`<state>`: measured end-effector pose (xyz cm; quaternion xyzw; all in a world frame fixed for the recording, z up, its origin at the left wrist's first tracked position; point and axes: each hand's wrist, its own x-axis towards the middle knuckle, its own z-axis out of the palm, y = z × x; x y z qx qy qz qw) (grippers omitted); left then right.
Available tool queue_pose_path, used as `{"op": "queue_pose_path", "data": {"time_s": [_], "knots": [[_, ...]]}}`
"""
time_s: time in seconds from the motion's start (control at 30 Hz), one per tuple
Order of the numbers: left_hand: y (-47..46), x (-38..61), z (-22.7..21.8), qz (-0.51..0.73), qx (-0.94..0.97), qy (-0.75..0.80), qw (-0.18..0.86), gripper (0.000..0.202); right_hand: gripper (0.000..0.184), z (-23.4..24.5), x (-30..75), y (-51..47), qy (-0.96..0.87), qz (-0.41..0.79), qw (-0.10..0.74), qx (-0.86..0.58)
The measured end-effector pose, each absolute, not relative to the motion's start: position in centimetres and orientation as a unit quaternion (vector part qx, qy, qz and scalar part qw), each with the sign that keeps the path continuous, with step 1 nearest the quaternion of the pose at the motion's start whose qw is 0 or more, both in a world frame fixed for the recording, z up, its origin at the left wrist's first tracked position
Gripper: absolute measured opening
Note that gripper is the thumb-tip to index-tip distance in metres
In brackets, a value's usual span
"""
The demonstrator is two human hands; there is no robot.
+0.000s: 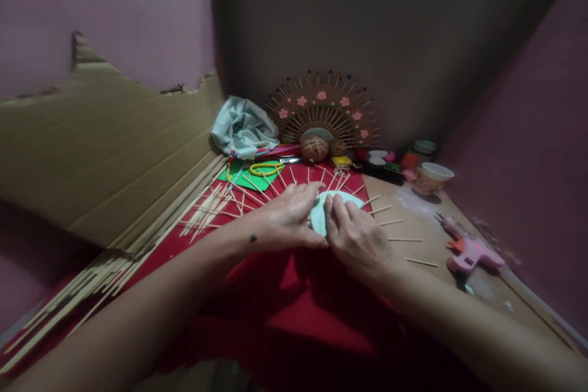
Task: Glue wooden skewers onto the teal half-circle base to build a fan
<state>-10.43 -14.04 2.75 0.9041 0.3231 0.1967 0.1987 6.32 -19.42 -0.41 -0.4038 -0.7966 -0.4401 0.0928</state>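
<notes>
A pale mint-green round piece (320, 213), its material not clear, lies at the centre of a fan of thin wooden sticks (257, 188) spread over a red cloth. My left hand (291, 215) grips its left side, thumb at the near edge and fingers at the far one. With fingers curled and bunched together, my right hand (358, 234) presses and holds the same piece from the right. Both hands hide much of it, and the inner ends of the sticks are covered. More stick tips stick out beyond my right hand.
Yellow-handled scissors (266, 169) lie on green paper (250, 179). Behind stand a twine ball (315, 147) and a flower-decorated stick fan (321, 97). A pink glue gun (473, 254) and a paper cup (432, 177) are right; loose sticks (105, 275) and cardboard (110, 147) left.
</notes>
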Motion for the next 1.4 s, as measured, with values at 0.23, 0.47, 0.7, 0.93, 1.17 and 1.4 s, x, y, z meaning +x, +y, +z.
{"op": "queue_pose_path", "data": {"time_s": [0.23,0.47,0.7,0.93,1.17,1.4], "knots": [[-13.7,-9.8,2.3,0.191,0.912,0.316,0.178,0.058,0.039,0.1,6.2,-19.4,-0.821,-0.406,0.063,-0.396],[-12.2,-10.9,3.2,0.199,0.908,0.29,0.226,0.066,0.034,4.0,6.1,-19.2,-0.853,-0.261,0.037,-0.45],[-12.0,-11.7,4.7,0.204,0.892,0.268,0.301,0.064,0.054,4.2,7.0,-17.0,-0.84,-0.137,0.099,-0.515],[-11.1,-13.1,3.0,0.168,0.885,0.294,0.319,0.07,0.059,2.0,7.3,-15.5,-0.81,0.01,0.152,-0.566],[-10.6,-14.3,2.4,0.046,0.932,0.258,0.251,0.073,0.063,1.9,6.6,-16.1,-0.825,-0.01,0.077,-0.559],[-10.4,-14.1,1.3,0.043,0.942,0.265,0.201,0.074,0.06,0.9,6.7,-15.8,-0.844,-0.038,0.064,-0.531]]}}
